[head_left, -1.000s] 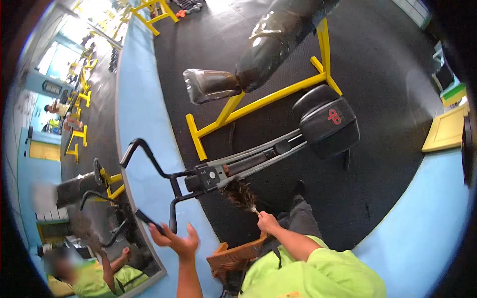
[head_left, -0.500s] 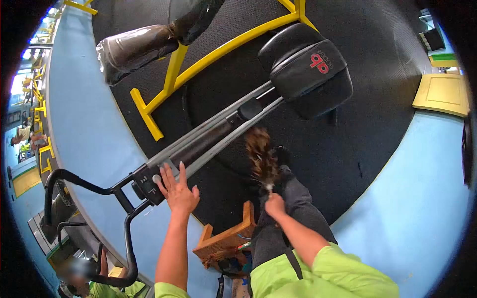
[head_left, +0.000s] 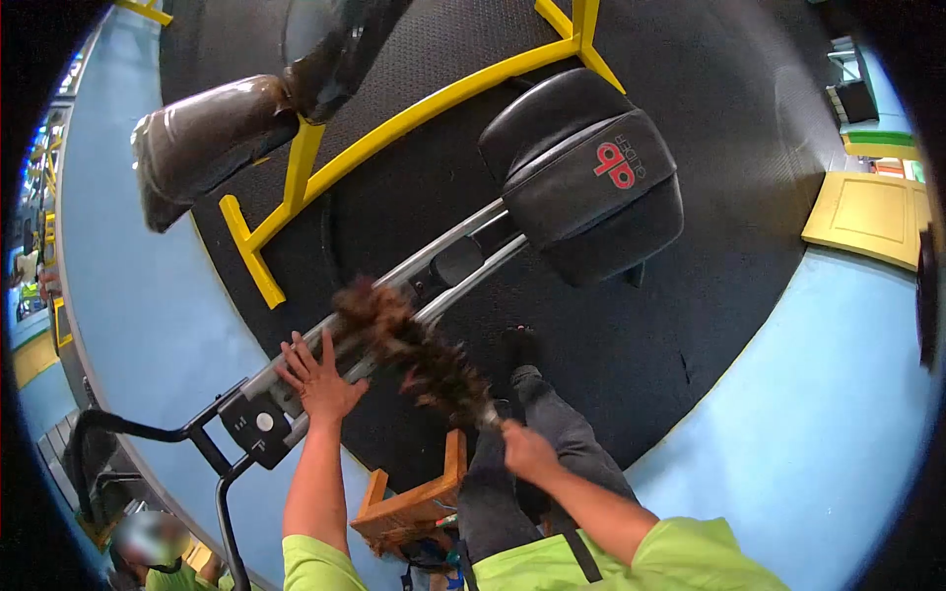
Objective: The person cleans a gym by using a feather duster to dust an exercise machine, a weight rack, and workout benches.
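Observation:
My left hand (head_left: 322,380) lies with its fingers spread on the rails of a black and grey exercise machine (head_left: 455,232), just above its square end block. My right hand (head_left: 529,451) is closed around the handle of a brown feather duster (head_left: 434,366). The duster's feathers reach across the rails, near my left fingertips, and look blurred. At the upper end of the rails is the machine's black padded seat (head_left: 599,177) with red lettering. Black curved handlebars (head_left: 212,445) stand at the lower left.
A yellow metal frame (head_left: 414,116) with dark padded rolls (head_left: 212,133) stands beyond the machine. A wooden stool (head_left: 409,507) is by my legs. A blue wall and a mirror edge run along the left. A yellow panel (head_left: 869,219) is at the right.
The feather duster has swung from beside the machine onto its rails. My left hand has come from the air onto the machine and has shifted off the end block up the rails.

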Tool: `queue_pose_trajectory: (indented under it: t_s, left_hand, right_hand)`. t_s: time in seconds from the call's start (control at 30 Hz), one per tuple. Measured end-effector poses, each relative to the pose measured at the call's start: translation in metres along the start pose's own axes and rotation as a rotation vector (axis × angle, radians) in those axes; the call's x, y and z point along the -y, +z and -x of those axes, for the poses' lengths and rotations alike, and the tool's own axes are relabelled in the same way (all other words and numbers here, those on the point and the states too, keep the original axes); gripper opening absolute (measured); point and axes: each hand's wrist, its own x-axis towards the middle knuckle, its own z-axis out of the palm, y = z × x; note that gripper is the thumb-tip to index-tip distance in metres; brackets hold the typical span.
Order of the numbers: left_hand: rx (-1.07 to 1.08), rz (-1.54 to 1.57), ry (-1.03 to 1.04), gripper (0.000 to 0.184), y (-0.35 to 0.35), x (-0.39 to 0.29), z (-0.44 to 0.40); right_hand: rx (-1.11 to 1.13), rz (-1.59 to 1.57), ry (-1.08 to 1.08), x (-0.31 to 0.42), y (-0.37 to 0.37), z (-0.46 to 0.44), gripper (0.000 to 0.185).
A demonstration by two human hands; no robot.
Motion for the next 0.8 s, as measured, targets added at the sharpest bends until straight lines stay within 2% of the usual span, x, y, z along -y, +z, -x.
queue_pose_trajectory:
  t_s: [0.07,0.1,0.17,0.27,0.33,0.43,0.47,0.57,0.67,0.73,0.8]
  left_hand:
    - [0.034,-0.040,-0.021,0.120,0.009,-0.003,-0.008]
    - [0.039,-0.056,-0.028,0.121,0.007,-0.004,-0.008]
    - [0.043,-0.073,-0.038,0.122,0.004,-0.004,-0.013]
    - [0.082,-0.107,-0.045,0.123,-0.001,-0.002,-0.022]
    - [0.055,-0.106,-0.009,0.123,-0.001,0.003,-0.025]
    - [0.089,-0.104,-0.025,0.123,-0.002,0.002,-0.029]
    - [0.090,-0.100,-0.033,0.123,-0.002,0.003,-0.028]
    - [0.069,-0.058,-0.023,0.123,0.010,0.003,-0.024]
    - [-0.069,-0.029,0.013,0.124,0.026,0.006,-0.015]
    - [-0.006,-0.020,-0.021,0.121,0.023,0.001,-0.011]
    - [0.039,-0.005,-0.047,0.121,0.017,0.002,-0.011]
  right_hand:
    - [-0.191,-0.021,0.122,-0.026,-0.018,-0.028,0.021]
    - [-0.177,-0.023,0.130,-0.031,-0.027,-0.031,0.021]
    - [-0.103,0.002,0.048,-0.031,-0.043,-0.035,0.017]
    - [-0.130,-0.063,-0.072,-0.016,-0.028,-0.008,0.021]
    - [-0.145,-0.087,-0.094,-0.034,-0.019,-0.007,0.023]
    - [-0.365,-0.077,0.239,-0.044,-0.037,-0.025,0.022]
    - [-0.452,-0.127,0.253,-0.037,-0.050,-0.035,0.021]
    - [-0.441,-0.118,0.160,-0.029,-0.067,-0.058,0.021]
    - [-0.460,-0.121,0.039,-0.018,-0.070,-0.066,0.022]
    - [-0.474,-0.126,0.289,-0.024,-0.067,-0.068,0.023]
    - [-0.474,-0.138,0.216,-0.009,-0.063,-0.054,0.023]
